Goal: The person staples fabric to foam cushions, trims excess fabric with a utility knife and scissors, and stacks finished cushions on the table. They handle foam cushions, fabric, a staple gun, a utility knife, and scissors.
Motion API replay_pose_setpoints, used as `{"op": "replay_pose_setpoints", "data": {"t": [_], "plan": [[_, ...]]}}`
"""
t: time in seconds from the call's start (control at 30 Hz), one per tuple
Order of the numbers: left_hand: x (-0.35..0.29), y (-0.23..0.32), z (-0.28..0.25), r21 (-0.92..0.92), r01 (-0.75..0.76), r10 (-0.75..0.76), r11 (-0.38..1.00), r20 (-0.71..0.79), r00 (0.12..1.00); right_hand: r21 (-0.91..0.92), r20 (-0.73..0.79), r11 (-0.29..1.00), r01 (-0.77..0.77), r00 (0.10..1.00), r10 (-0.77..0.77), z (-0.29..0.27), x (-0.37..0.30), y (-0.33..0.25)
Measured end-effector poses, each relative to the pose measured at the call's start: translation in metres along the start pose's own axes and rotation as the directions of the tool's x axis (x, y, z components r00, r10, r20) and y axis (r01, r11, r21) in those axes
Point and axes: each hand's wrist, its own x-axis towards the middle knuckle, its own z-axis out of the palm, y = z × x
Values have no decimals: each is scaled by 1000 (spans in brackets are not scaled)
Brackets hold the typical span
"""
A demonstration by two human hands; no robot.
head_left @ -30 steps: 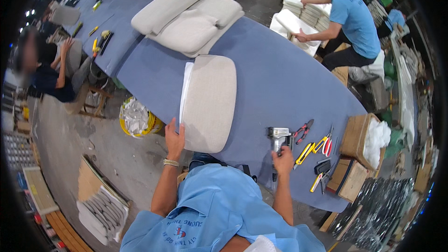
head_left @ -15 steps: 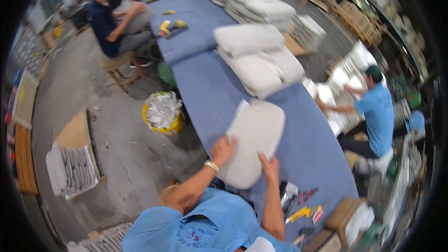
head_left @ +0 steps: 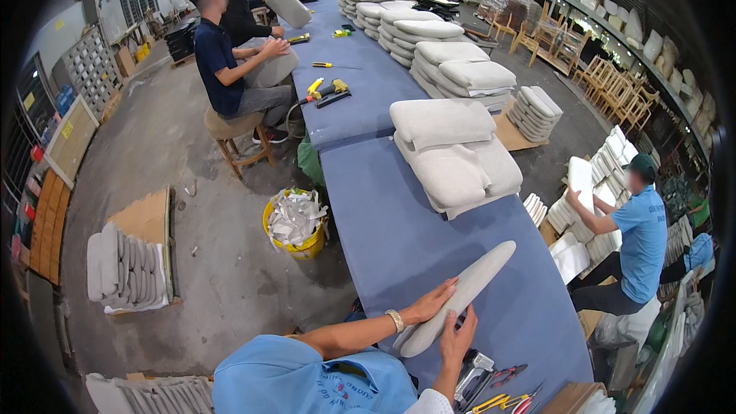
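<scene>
So, cushion (head_left: 481,277) is tipped on edge over the tabletop (head_left: 537,291), clasped between left hand (head_left: 432,304), fingers along one face, and right hand (head_left: 458,336) on the other. Best to press evenly, fingers flat, and swing it clear of the stapler (head_left: 481,361).

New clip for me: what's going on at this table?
Someone holds a light-grey upholstered cushion tipped up on edge between the left hand and right hand, over the blue table. A silver staple gun lies near the right hand, and more cushions are piled farther along. At right, a co-worker in light blue handles a white pad.
</scene>
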Motion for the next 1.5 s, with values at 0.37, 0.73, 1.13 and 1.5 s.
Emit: {"op": "replay_pose_setpoints", "data": {"t": [0.37,0.73,1.13,1.5], "plan": [[21,-32,44,262,-98,90,960,40,995,-274,-104,961,-28,995,-1,-9,122,-2],[-1,-19,54,380,-134,119,915,62,991,191,-83,973,-126,986,144,-56,154,49],[-64,197,-95,870,-397,806,293,-2,592,-262,502,778,572,769,-396,-113,93,-169],[-71,57,-127,906,-107,299,410,-22,954,-344,147,514,786,586,-797,7,106,-26]]}}
